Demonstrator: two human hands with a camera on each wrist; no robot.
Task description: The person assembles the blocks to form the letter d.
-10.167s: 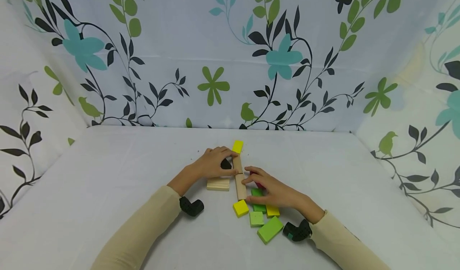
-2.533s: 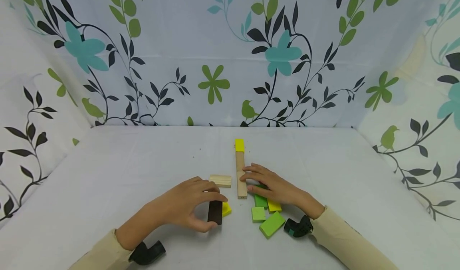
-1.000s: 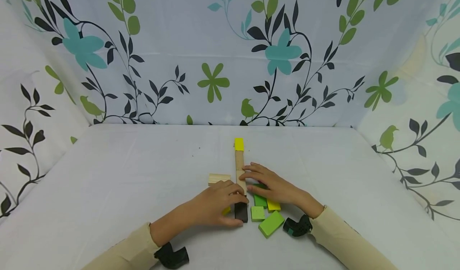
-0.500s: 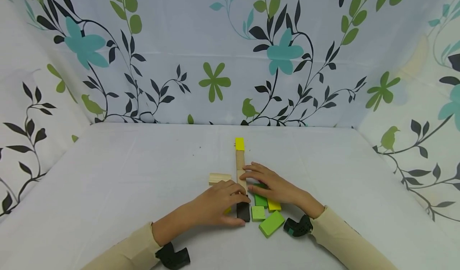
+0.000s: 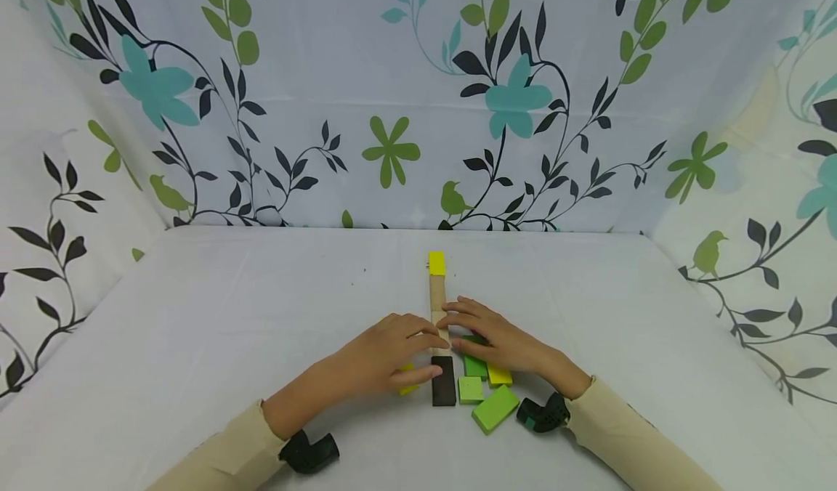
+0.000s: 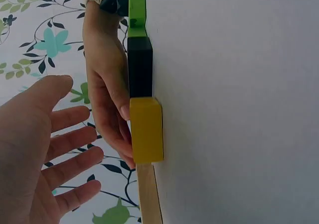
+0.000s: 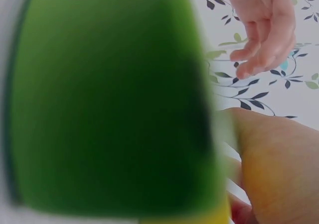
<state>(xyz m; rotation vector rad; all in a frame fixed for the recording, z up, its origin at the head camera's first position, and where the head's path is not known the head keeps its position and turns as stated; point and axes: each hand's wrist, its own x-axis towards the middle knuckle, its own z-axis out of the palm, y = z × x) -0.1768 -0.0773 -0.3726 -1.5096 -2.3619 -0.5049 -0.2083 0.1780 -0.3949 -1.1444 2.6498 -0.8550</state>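
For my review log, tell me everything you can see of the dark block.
The dark block is a plain, straight-edged rectangular piece, very dark brown to near black, perhaps painted wood. It lies lengthwise on the white surface, its long side pointing away from the person, at the near end of a row, apparently meeting the pale wooden block. A small light green block sits just right, slightly apart. The left hand isn't gripping it; whether the thumb touches its edge is unclear.

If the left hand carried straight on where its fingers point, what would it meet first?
Probably the right hand, just beyond the fingertips of the left hand in the head view; heights are unclear, so it might pass above.
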